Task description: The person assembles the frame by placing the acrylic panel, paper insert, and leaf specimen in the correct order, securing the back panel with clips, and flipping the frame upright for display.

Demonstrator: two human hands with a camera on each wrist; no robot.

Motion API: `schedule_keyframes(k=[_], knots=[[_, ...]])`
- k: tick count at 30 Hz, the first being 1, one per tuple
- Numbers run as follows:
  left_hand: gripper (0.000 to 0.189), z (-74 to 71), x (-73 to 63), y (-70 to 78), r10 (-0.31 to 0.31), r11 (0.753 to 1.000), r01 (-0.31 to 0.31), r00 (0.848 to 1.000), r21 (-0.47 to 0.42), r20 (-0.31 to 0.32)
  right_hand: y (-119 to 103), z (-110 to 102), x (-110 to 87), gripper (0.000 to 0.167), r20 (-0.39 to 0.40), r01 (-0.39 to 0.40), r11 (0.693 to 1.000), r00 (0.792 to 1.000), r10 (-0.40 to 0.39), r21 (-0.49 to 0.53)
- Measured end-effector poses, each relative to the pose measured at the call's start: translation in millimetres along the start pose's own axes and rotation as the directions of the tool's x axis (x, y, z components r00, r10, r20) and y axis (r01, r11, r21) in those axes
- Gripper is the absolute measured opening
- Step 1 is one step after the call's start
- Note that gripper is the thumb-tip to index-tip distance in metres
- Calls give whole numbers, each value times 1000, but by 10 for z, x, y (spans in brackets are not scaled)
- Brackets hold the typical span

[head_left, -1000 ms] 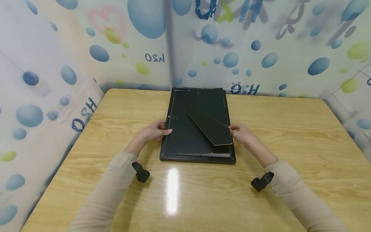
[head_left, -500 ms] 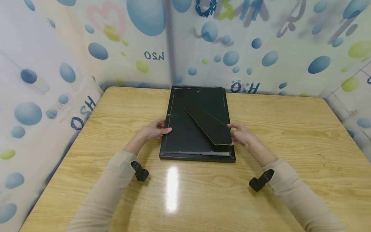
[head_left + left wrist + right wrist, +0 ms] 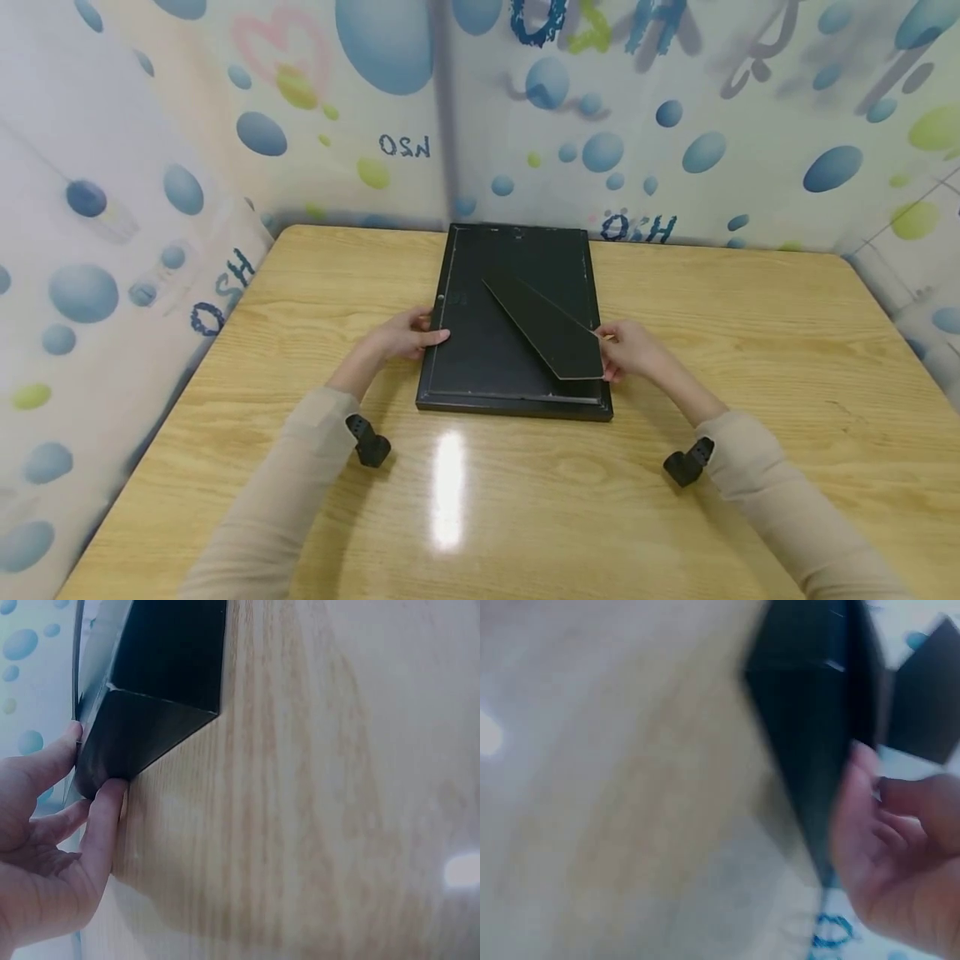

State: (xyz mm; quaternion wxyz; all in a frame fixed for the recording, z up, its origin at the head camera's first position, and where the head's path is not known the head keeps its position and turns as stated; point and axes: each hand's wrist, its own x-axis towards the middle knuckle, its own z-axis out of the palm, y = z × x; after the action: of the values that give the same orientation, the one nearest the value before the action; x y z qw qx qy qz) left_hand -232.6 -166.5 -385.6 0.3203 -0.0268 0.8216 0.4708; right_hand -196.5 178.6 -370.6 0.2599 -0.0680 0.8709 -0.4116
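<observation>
A black picture frame lies on the table with its back up. Its black backing board sits within the rim, and the easel stand slants out of it toward the lower right. My left hand grips the frame's left side, thumb on the top edge and fingers against the side, as the left wrist view also shows. On the right side my right hand holds the frame's edge beside the stand. In the blurred right wrist view, its fingers press the side and the thumb bends toward them.
The wooden table reaches to a wall covering printed with bubbles and letters at the back. The frame's far end lies close to that wall. A small black camera hangs at the left cuff, and another camera at the right.
The backing board's right side, which stood out over the rim at the top right, now lies lower and more even within the frame. Both hands have kept nearly the same places.
</observation>
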Motion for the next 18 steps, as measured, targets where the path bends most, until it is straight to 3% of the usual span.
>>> schedule_keyframes(k=[4, 6, 10, 14, 18], knots=[[75, 7, -9, 5, -6, 1000, 6, 1000, -9, -13, 2, -114, -29, 27, 143, 63, 998, 988, -62, -3], [75, 12, -16, 2, -10, 1000, 10, 1000, -11, -17, 9, -138, -30, 27, 167, 98, 994, 982, -90, -38], [76, 12, -15, 1, -26, 1000, 26, 999, -8, -20, 0, -100, -7, 26, 99, 111, 982, 990, -96, -151], [76, 13, -9, 19, -25, 1000, 25, 1000, -6, -17, -45, -27, -1, 25, -10, 42, 971, 999, -45, -234], [76, 13, -15, 44, -27, 1000, 27, 1000, -11, -14, -100, 28, -15, 32, -121, 3, 960, 992, -38, -279]])
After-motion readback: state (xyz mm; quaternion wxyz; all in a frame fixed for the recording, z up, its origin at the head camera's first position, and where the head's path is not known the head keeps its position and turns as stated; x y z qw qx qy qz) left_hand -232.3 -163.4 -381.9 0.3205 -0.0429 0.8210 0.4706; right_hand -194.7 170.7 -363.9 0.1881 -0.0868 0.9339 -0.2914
